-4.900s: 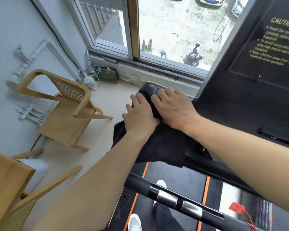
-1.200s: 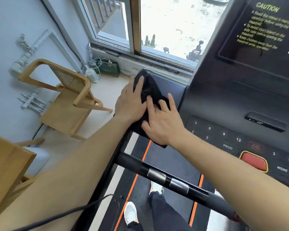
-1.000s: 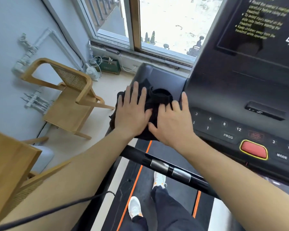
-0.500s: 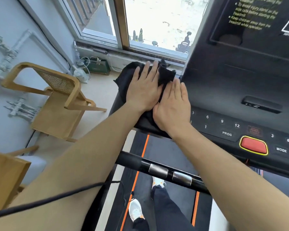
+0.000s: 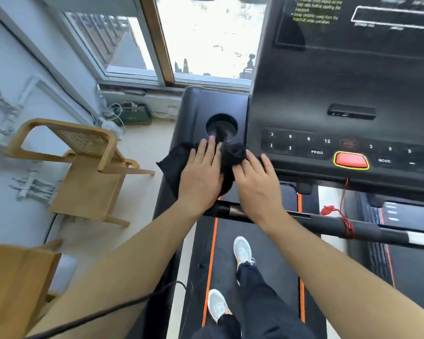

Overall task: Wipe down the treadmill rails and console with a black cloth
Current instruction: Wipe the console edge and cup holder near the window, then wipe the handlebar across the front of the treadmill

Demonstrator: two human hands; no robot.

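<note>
The person stands on the treadmill belt, both bare arms reaching forward. The soft black cloth [image 5: 174,165] lies on the black plastic side wing of the treadmill console [image 5: 198,106], just below the round cup-holder recess [image 5: 221,127], with one corner hanging off the wing's left edge. The left hand [image 5: 201,177] presses flat on the cloth, its grip spread, fingers straight and fingertips reaching the recess rim. The right hand [image 5: 253,184] lies beside it, grip also flat and pinching nothing, fingers against a bunched fold of cloth near the console's number keys. A red oval stop button ringed in yellow [image 5: 351,160] sits to the right. The black padded handlebar [image 5: 353,227] crosses under both wrists. A light wooden chair with a cane back [image 5: 83,167] stands on the floor by the window.
</note>
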